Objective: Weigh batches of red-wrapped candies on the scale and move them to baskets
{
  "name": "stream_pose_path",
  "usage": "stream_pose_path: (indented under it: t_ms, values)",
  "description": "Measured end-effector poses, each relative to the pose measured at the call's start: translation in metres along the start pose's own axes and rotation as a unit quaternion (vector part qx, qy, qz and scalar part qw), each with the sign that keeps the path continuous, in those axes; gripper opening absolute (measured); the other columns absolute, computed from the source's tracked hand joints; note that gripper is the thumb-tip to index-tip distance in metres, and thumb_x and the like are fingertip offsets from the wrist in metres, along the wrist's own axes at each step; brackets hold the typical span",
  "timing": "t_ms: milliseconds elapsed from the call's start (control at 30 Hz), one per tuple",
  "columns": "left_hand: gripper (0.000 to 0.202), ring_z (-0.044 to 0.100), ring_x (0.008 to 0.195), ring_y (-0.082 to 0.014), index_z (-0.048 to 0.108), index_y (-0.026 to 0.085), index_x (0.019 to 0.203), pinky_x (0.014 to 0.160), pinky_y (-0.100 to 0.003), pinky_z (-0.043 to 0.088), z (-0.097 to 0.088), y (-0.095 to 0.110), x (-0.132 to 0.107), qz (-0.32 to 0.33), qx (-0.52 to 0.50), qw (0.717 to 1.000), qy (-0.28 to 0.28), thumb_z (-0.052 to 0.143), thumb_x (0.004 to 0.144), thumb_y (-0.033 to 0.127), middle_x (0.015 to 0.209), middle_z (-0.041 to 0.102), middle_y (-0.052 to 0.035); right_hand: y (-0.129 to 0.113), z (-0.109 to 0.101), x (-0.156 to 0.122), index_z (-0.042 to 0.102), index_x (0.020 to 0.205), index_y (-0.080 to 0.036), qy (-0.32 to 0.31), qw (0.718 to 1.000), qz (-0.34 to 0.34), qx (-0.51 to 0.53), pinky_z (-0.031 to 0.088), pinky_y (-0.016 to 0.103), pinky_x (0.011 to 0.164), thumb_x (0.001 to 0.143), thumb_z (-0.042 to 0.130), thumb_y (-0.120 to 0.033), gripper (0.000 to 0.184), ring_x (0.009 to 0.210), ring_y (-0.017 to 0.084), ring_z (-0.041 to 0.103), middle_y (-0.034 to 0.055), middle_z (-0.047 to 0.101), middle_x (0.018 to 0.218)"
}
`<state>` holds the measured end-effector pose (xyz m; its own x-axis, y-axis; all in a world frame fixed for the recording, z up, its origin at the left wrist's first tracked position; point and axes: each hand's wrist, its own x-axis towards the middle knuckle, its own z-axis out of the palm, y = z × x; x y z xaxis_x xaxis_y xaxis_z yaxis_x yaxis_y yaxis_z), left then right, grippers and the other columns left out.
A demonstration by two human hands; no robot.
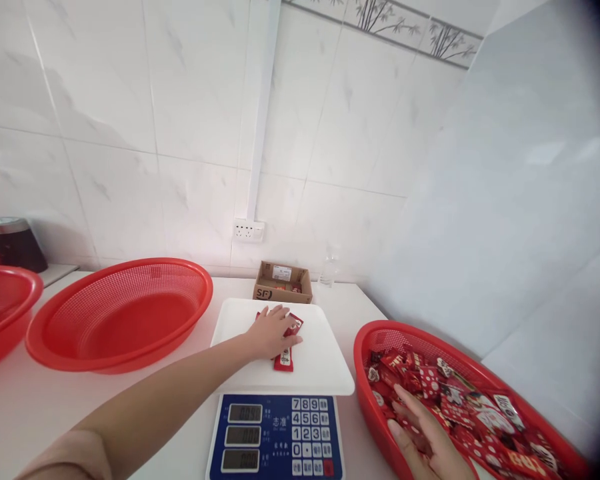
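Observation:
My left hand (pixel 271 335) lies over several small red snack packets (pixel 283 360) on the white pan (pixel 320 363) of a weighing scale. Its fingers and thumb are spread, and its palm hides part of the packets. At lower right, my right hand (pixel 427 440) is at the near side of a red plastic basket (pixel 367 373) filled with red snack packets (pixel 460 403). Thumb and fingers there stand apart, with nothing visible between them. The scale's blue panel (pixel 277 433) has number keys and three displays; the top one shows faint digits.
Behind the scale sits a small cardboard box (pixel 265 293) with a few red items inside, beside a clear bottle (pixel 329 268). On the left are a red basket (pixel 115 327), a second red basket (pixel 5 320) and a dark canister (pixel 16 247). A socket (pixel 249 230) is on the tiled wall.

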<state>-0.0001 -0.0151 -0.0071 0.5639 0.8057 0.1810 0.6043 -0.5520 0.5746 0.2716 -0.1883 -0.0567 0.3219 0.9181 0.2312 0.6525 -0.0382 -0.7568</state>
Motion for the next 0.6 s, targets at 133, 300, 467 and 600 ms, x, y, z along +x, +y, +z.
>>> stream_pose_path:
  t_ms: [133,300,467,600]
  values:
    - [0.035,0.046,0.123,-0.0259,0.059,0.018,0.106,0.106,-0.049,0.03,-0.034,-0.008,-0.004,-0.05,-0.125,0.986,0.099,0.051,0.086,0.046,0.125,0.057,-0.0107,-0.001,0.0,-0.001,0.054,0.125,-0.023,0.019,1.0,-0.006,-0.018,0.053,0.032,0.088,0.08,0.049,-0.059,0.057,0.114,0.025,0.058,0.0103,0.058,0.13]
    - [0.058,0.055,0.115,-0.0239,0.047,0.021,0.119,0.092,-0.039,0.047,-0.096,-0.03,-0.014,-0.131,-0.286,0.923,0.222,0.021,0.088,0.063,0.129,0.054,-0.0148,0.002,0.0,0.0,0.056,0.123,-0.024,0.027,0.999,-0.026,-0.017,0.053,0.033,0.088,0.079,0.05,-0.058,0.056,0.11,0.025,0.061,0.0107,0.06,0.126]
    - [0.058,0.057,0.113,-0.0249,0.045,0.018,0.119,0.09,-0.039,0.05,-0.106,-0.036,-0.028,-0.165,-0.294,0.921,0.196,0.031,0.086,0.063,0.129,0.053,-0.0181,0.009,0.002,0.003,0.056,0.123,-0.024,0.017,0.999,-0.023,-0.023,0.049,0.037,0.092,0.077,0.049,-0.062,0.06,0.112,0.026,0.059,0.0107,0.058,0.13]
    - [0.062,0.04,0.13,-0.0272,0.047,0.024,0.125,0.106,-0.042,0.035,-0.069,-0.023,-0.035,-0.141,-0.19,0.969,0.076,0.054,0.076,0.06,0.141,0.045,-0.0112,0.009,0.002,0.004,0.056,0.124,-0.024,0.01,0.999,-0.026,-0.033,0.049,0.038,0.093,0.078,0.049,-0.061,0.059,0.113,0.026,0.059,0.0106,0.057,0.131]
